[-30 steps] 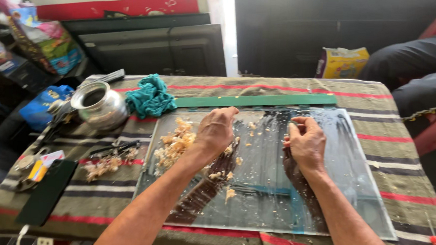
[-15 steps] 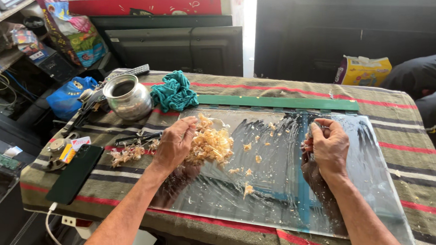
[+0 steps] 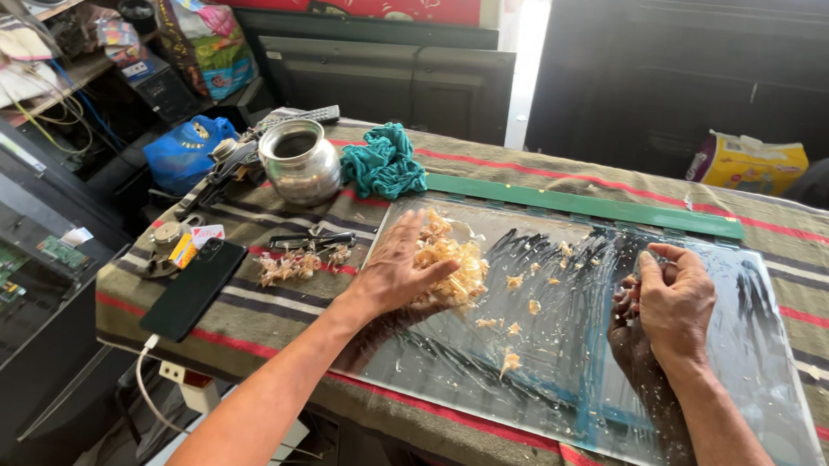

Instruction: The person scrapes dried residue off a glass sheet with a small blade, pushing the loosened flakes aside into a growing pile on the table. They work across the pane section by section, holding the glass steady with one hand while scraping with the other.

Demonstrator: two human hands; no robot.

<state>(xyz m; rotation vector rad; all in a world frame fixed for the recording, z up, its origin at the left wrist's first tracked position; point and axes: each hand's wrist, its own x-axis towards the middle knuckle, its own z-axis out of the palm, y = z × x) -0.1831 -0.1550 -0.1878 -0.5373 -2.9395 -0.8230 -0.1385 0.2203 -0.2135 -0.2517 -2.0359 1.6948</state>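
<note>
Steel pot (image 3: pixel 299 164), its inside too dark to tell, stands beside a teal cloth (image 3: pixel 384 161), while the spread left hand (image 3: pixel 398 270) presses pale scrapings (image 3: pixel 451 263) on the glass panel (image 3: pixel 559 363) and the right hand (image 3: pixel 676 299) rests loosely curled there.

1. My left hand (image 3: pixel 395 272) lies flat, fingers spread, on the glass panel (image 3: pixel 559 363), touching a pile of pale peeled scraps (image 3: pixel 451 263).
2. My right hand (image 3: pixel 676 299) is loosely curled, fingertips on the glass.
3. Smaller scraps dot the glass between my hands.
4. Teal cloth (image 3: pixel 383 162), steel pot (image 3: pixel 299 164) and black phone (image 3: pixel 193 288) sit on the striped tablecloth (image 3: pixel 811 244).
</note>
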